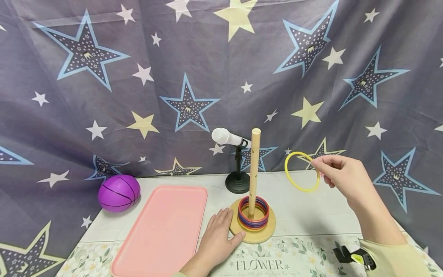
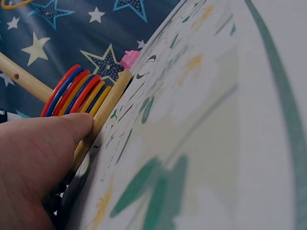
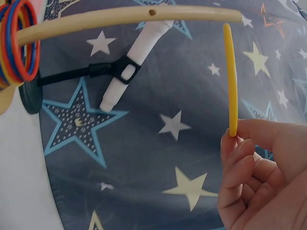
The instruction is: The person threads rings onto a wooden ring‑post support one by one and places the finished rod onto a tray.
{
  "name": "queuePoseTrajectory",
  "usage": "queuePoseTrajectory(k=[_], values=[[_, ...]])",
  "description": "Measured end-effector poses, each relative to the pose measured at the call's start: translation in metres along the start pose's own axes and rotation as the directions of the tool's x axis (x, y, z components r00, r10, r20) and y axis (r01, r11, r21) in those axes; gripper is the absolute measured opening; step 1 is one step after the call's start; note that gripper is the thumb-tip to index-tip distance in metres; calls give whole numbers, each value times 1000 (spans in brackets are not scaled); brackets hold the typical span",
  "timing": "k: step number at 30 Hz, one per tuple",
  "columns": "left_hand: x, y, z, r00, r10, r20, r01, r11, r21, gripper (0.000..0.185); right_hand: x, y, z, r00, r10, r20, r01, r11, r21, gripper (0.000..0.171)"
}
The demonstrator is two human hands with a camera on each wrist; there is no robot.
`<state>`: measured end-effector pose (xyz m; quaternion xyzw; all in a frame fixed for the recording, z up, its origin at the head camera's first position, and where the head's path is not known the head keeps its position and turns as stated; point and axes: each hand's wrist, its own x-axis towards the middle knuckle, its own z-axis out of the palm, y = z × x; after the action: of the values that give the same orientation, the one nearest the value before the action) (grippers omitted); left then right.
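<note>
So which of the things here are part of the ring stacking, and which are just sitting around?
In use:
- yellow ring, pinched by the right hand
- wooden peg on its round base
- stacked rings around the peg
- left hand, resting against the base

Lying about:
- pink tray
- purple ball
- white microphone on its stand

sleeves: pale yellow-green | right wrist (image 1: 356, 257): black strap, yellow clip
</note>
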<state>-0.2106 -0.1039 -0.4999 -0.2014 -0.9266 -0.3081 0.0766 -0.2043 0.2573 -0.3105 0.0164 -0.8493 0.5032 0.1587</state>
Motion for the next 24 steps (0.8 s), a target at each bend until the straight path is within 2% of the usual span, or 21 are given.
queuePoseTrajectory(k=[13,24], values=[[1,4,-4,1000,-14,22,14,1000,13,87,5,-37,10,998,-57,-1,57,996,65,30],[1,3,-3,998,-37,44,36,999,14,88,5,-66,21,995,-96,-26,98,989,106,35]])
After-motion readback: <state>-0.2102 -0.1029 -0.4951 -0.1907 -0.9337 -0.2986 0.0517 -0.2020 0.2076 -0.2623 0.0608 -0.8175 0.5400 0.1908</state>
